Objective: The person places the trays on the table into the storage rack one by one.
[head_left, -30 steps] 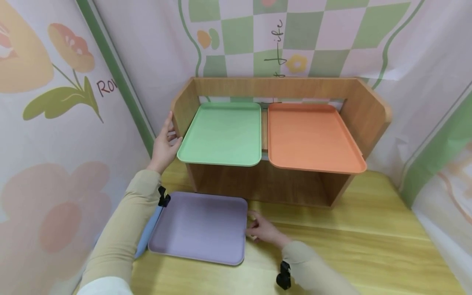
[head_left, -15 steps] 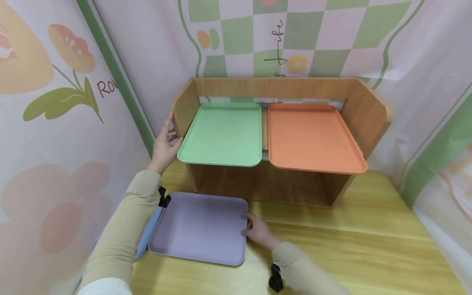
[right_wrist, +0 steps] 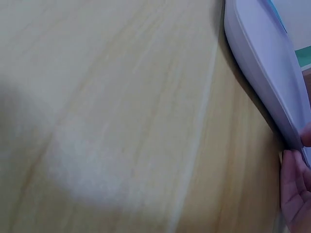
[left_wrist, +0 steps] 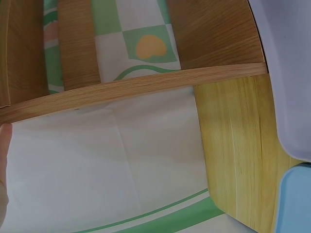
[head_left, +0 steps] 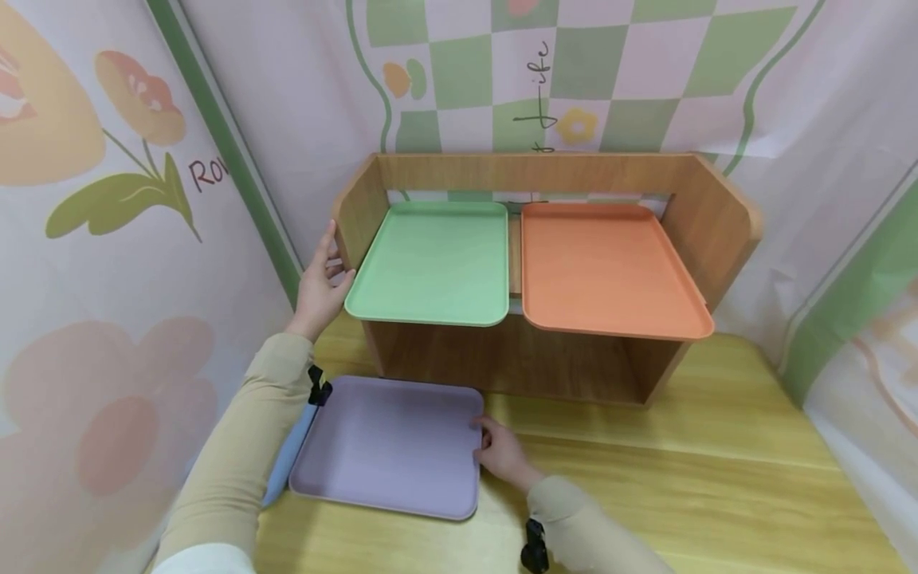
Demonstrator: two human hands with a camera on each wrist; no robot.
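A purple tray [head_left: 387, 446] lies on the wooden table in front of a wooden shelf [head_left: 502, 172]. My right hand [head_left: 504, 451] pinches its right rim, thumb and fingers on either side of the edge; the right wrist view shows the same pinch on the tray's rim. My left hand [head_left: 320, 288] rests against the outside of the shelf's left side panel, fingers stretched along it. In the left wrist view one finger [left_wrist: 4, 145] touches the panel's edge. Close beside the thumb is the front corner of a green tray [head_left: 433, 263] on the shelf's top.
An orange tray [head_left: 610, 267] sits right of the green one, both jutting over the shelf's front. The shelf's lower compartment [head_left: 502, 359] faces forward. A blue tray [head_left: 290, 454] shows partly under my left forearm. Printed cloth [head_left: 244, 88] hangs close around the table [head_left: 717, 478].
My right hand has moved left from beside the purple tray onto its right rim and now pinches it. The left hand has stayed at the shelf's side panel.
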